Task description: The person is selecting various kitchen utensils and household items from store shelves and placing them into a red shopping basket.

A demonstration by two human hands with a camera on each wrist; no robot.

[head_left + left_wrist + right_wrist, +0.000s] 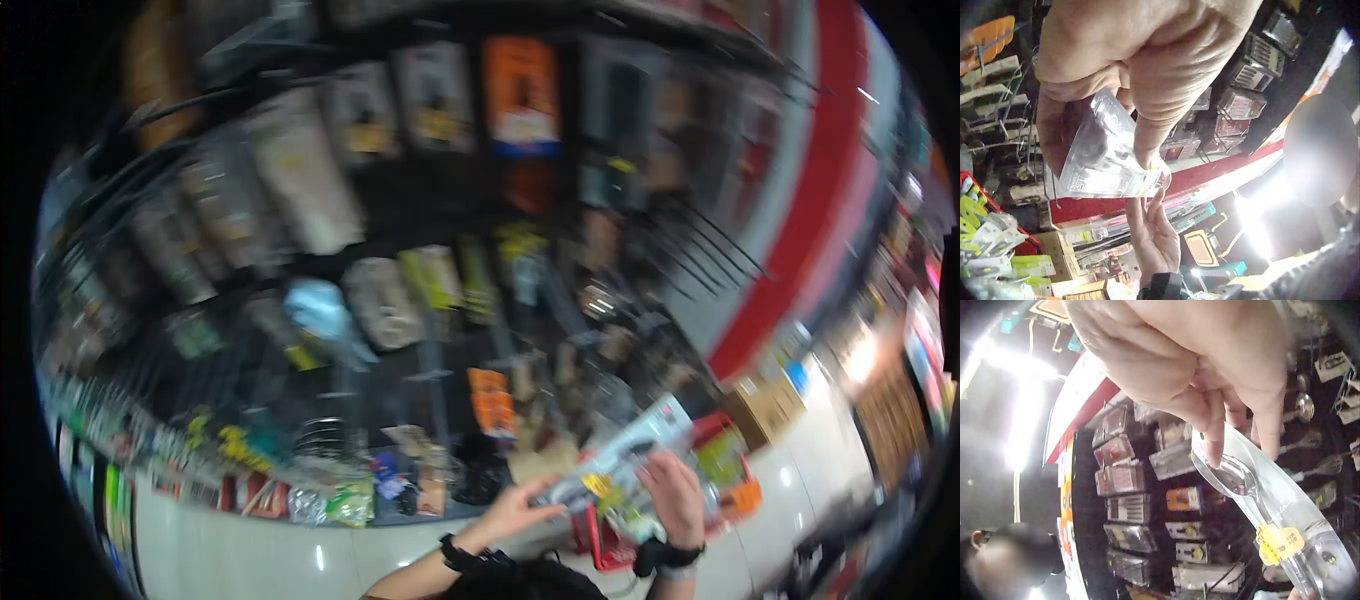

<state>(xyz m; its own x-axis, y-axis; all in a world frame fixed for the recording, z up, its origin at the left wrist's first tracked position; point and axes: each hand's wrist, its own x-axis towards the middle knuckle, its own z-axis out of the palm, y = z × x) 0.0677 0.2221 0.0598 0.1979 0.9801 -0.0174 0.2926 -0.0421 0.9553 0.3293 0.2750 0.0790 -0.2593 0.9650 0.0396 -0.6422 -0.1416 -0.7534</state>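
Between both hands a long clear package [632, 438] slants above a shopping basket. Through its plastic shows a shiny metal spoon [1235, 476], and a yellow label [1280, 544] sits partway down. My left hand [522, 508] pinches the lower end, thumb and fingers on the plastic [1107, 165] in the left wrist view. At the other end is my right hand [672, 495]; its fingertips lie over the package beside the spoon's bowl in the right wrist view. The red basket [598, 548] below holds green and clear packaged goods [988, 237].
A dark display wall with hooks carries many packaged utensils [435, 95], and an orange pack [491, 402] hangs low. A red and white panel [790, 220] edges the shelf on the right. A cardboard box [765, 408] stands behind the basket on pale floor tiles [300, 550].
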